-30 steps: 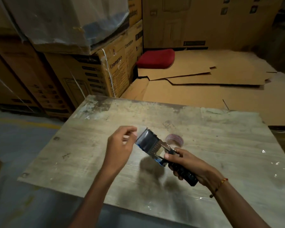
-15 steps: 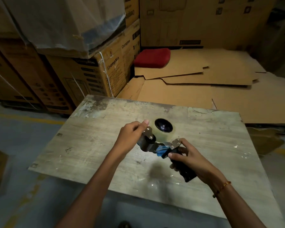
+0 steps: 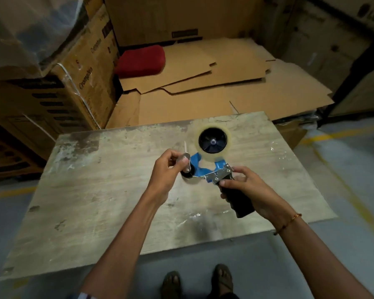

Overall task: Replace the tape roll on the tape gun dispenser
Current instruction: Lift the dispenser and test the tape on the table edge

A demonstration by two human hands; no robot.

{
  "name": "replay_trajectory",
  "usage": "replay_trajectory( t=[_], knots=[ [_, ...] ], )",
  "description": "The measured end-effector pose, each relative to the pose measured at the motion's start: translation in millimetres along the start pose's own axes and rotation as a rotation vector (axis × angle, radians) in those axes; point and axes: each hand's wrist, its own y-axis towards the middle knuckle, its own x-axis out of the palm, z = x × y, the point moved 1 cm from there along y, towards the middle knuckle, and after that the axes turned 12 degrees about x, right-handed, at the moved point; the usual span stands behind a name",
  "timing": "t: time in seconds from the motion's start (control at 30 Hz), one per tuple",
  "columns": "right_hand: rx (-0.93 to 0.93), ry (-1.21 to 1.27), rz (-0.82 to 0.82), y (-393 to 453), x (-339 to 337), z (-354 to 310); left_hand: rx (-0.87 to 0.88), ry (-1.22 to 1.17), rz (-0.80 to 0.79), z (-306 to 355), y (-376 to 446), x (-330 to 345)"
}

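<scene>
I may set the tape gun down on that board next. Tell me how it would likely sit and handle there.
The tape gun looks rigid: metal plates, blue frame. With the clear tape roll at one end and the black handle, gripped by the right hand, at the other, it probably lies stably only on its side. The roll's round edge could rock it on the board.

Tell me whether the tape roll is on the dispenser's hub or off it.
On: the clear tape roll rings the black hub of the tape gun, held above the table.

- Worn wooden tabletop (image 3: 91, 190), scuffed and stained, below the grip.
- Grey concrete floor (image 3: 7, 212) with yellow lines.
- Flattened cardboard sheets (image 3: 203, 93) beyond (a red cushion (image 3: 140, 60) on them).
- Stacked cartons (image 3: 78, 83) far left.
</scene>
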Motion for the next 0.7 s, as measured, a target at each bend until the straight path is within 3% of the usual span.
replay_trajectory(
  t=[0.07, 0.17, 0.33, 0.4, 0.47, 0.53, 0.57, 0.7],
  knots=[
    [0.119, 0.042, -0.112, -8, 4, 10, 0.038, 0.002, -0.102, -5, 3, -4],
    [0.142, 0.053, -0.185, -14, 15, 32, 0.06, 0.0, -0.238, -14, 5, -5],
    [0.108, 0.193, -0.042, -27, 23, 68, -0.005, -0.188, -0.423, -42, 4, 5],
    [0.091, 0.155, 0.061, -35, 23, 78, -0.152, -0.362, -0.444, -59, 3, 12],
    [0.082, 0.107, 0.16, -45, 22, 88, -0.361, -0.545, -0.318, -74, 1, 21],
    [0.083, 0.082, 0.234, -54, 19, 95, -0.563, -0.562, -0.167, -89, -2, 32],
    [0.087, 0.074, 0.261, -58, 18, 98, -0.655, -0.48, -0.17, -96, -5, 35],
    [0.089, 0.054, 0.335, -68, 10, 100, -0.93, -0.105, -0.624, -107, -27, 46]
  ],
)
